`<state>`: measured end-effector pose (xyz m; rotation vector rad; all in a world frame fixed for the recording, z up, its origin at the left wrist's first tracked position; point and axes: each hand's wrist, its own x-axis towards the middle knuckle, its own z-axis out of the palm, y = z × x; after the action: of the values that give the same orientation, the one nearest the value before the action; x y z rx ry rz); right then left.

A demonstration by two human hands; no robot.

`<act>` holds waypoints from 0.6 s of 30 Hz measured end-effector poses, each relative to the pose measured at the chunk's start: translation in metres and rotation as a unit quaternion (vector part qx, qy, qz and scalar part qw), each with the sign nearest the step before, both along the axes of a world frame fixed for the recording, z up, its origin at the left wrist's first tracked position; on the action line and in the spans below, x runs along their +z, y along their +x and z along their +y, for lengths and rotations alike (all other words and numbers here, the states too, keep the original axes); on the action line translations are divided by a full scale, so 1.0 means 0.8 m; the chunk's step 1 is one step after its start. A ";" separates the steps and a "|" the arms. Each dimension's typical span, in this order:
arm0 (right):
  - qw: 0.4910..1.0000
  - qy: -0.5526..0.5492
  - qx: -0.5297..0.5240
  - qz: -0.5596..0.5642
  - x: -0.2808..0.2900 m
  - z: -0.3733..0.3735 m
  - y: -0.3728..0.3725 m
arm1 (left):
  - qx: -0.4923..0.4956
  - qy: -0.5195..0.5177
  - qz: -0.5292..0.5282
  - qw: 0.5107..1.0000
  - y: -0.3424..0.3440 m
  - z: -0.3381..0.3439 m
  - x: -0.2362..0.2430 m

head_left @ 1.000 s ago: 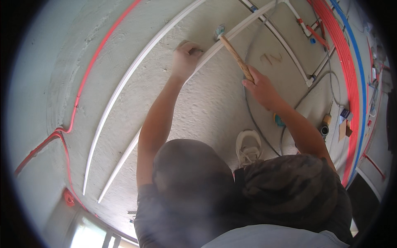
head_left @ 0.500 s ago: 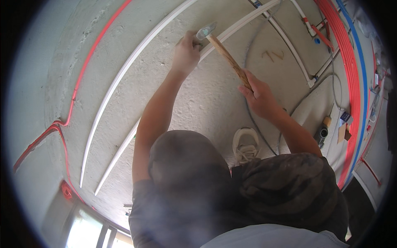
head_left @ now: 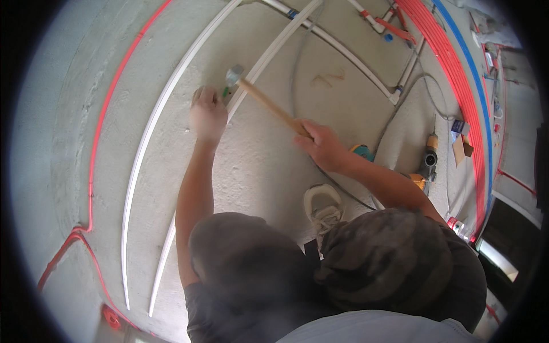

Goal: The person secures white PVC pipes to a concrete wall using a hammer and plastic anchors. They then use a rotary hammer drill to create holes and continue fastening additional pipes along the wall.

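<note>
My right hand [head_left: 323,144] is closed around the wooden handle of a hammer [head_left: 273,107]. The hammer's metal head is over the floor beside a long white pipe [head_left: 273,50], close above my left fingers. My left hand [head_left: 208,114] is low at the left side of that pipe with its fingers curled in. What they grip, if anything, is too small and blurred to name. A small green piece [head_left: 226,91] shows between those fingers and the pipe, under the hammer head.
Another white pipe [head_left: 150,128] runs along the left, and a red conduit [head_left: 107,108] beyond it. Bundled red conduits [head_left: 452,63] and a blue one [head_left: 466,60] line the right. A power drill [head_left: 430,160], a small open box [head_left: 462,148] and a grey cable [head_left: 294,74] lie on the floor.
The view has shifted, so the floor, pipes and both hands sit differently in the picture. My right hand still grips the hammer, and my left hand stays close to the pipe.
</note>
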<state>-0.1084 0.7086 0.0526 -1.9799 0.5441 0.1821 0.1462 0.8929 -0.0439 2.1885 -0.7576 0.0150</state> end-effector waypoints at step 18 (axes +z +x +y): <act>0.995 0.027 -0.098 0.007 -0.007 -0.015 0.005 | -0.066 -0.007 0.033 0.997 -0.003 -0.020 0.001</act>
<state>-0.1040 0.6966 0.0467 -1.8619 0.7314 0.0865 0.1438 0.8767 -0.0431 2.1110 -0.8603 -0.1193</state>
